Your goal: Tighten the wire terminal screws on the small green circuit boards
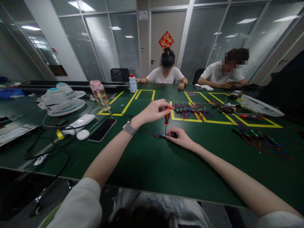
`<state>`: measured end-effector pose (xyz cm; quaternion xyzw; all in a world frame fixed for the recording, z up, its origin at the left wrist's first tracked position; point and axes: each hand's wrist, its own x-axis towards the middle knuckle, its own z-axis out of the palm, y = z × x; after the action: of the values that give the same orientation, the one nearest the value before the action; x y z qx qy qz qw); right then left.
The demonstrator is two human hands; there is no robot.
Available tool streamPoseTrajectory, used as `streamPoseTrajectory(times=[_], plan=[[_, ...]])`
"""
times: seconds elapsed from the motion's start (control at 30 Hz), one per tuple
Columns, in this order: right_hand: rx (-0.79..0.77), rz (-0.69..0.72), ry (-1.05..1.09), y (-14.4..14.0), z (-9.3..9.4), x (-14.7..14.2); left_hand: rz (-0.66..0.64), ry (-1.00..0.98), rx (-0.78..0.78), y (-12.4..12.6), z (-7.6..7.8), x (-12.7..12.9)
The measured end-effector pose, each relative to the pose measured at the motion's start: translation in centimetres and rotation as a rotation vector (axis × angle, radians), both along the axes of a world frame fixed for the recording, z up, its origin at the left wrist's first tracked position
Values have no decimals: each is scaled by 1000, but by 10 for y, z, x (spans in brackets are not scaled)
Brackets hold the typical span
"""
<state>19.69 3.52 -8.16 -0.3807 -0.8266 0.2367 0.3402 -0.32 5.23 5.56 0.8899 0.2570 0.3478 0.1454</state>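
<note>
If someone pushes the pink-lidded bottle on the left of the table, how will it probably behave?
The bottle stands upright, tall on a narrow base, so a push near its lid would probably tip it. It looks clear and partly filled, so it is likely heavier low down. On the smooth green table a low push may slide it.

Phone (102,129) lies left of the screwdriver (167,118); wired boards (191,110) behind it.
</note>
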Motion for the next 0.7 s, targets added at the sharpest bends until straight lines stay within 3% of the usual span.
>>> streamPoseTrajectory(times=[0.47,0.6,0.7], plan=[[-7,-6,-26,1,0,1,56,2,15,4,-5,1],[-12,-1,-19,1,-1,0,145,21,123,6,-10,2],[-15,-7,-10,1,-1,0,131,13,148,6,-10,2]])
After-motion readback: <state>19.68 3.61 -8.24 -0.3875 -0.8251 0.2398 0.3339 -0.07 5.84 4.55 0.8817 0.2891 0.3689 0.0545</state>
